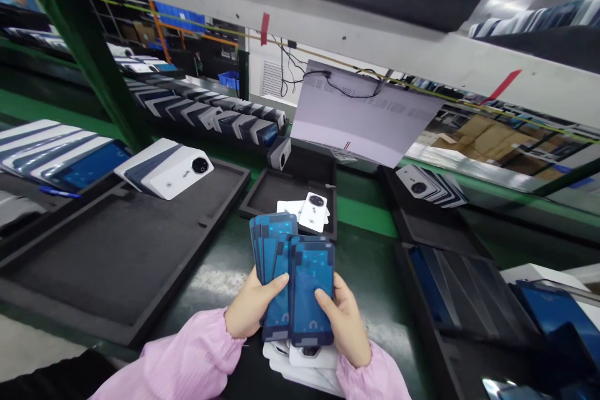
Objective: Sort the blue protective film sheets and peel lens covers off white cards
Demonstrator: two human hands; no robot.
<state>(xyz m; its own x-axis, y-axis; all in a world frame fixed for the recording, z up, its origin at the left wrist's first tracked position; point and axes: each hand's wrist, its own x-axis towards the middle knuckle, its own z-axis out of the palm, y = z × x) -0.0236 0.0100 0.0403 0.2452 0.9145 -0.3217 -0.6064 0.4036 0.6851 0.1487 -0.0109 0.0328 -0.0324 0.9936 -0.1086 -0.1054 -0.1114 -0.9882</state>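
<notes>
Blue-faced phone back panels (pixel 270 242) fan out in my left hand (pixel 253 305), with its thumb pressed across their front. My right hand (pixel 347 320) grips a second, squarer stack of blue phone panels (pixel 313 269), thumb on the front and fingers round the right edge. The two stacks overlap in the middle, upright and facing me. Beneath them lies a pile of white phone panels (pixel 304 370), partly hidden. Just beyond my hands, a few white panels with a round camera ring (pixel 313 212) rest in a small black tray (pixel 262 197).
A large black tray (pixel 117 250) lies at left, with white panels (pixel 180 169) at its far edge. More black trays (pixel 422 225) with panels stand at right. A grey monitor-like board (pixel 365 112) hangs ahead, under a white shelf beam (pixel 300 19).
</notes>
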